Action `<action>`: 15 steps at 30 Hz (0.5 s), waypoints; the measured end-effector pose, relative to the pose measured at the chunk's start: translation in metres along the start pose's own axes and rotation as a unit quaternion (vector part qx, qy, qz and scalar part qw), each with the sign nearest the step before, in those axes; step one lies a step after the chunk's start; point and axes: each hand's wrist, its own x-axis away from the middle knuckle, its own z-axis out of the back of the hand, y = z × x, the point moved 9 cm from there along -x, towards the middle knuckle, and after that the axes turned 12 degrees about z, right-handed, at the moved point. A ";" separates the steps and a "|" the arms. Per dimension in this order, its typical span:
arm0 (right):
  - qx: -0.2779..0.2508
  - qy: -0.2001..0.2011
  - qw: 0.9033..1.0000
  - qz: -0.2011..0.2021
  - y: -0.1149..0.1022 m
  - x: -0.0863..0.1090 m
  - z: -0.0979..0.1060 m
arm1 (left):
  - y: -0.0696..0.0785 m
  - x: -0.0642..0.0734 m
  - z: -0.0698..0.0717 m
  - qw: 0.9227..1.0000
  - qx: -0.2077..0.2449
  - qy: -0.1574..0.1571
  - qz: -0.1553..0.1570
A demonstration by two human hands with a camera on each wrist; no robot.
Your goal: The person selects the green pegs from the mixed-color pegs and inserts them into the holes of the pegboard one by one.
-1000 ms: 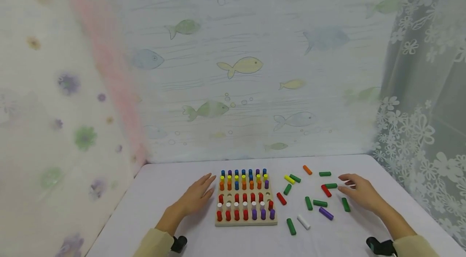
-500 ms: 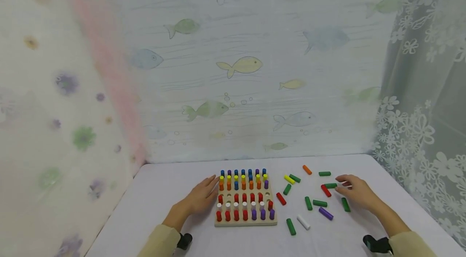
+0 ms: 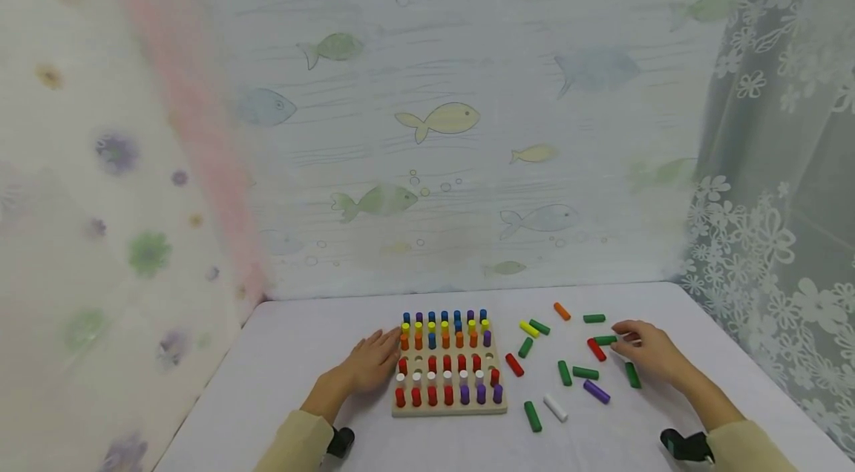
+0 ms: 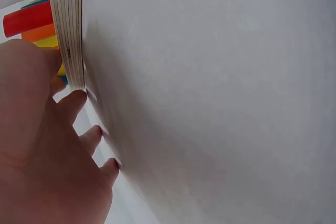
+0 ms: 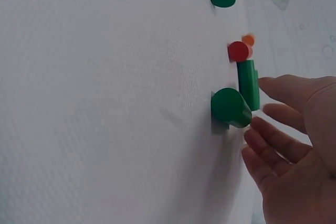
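Observation:
A wooden pegboard stands on the table, filled with rows of blue, yellow, orange, red, white and purple pegs and a few bare holes. My left hand lies at its left side, fingers extended, fingertips right at the board's layered edge in the left wrist view. Among the loose pegs at the right hovers my right hand, thumb and fingers apart and nothing between them. Closest to its fingertips is a green peg beside a red peg. Another green peg lies just under the fingers in the right wrist view.
Several more loose pegs lie between board and right hand, including a purple peg, a white peg, an orange peg and a yellow peg. A fish-patterned curtain hangs behind the white-covered table.
My left hand has moved right, up against the board's left side. My right hand has shifted slightly left, closer to the green peg by the red one. The pegs stay where they were.

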 end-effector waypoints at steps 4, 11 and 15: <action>0.000 0.004 1.000 0.008 0.001 -0.002 -0.001 | 0.001 0.000 0.000 1.000 -0.005 -0.010 0.005; -0.002 0.011 1.000 0.014 0.002 -0.004 -0.002 | 0.001 0.001 -0.001 1.000 -0.004 -0.022 0.010; 0.002 0.011 1.000 0.016 0.001 -0.006 -0.004 | 0.000 0.002 -0.001 0.999 -0.006 -0.038 0.019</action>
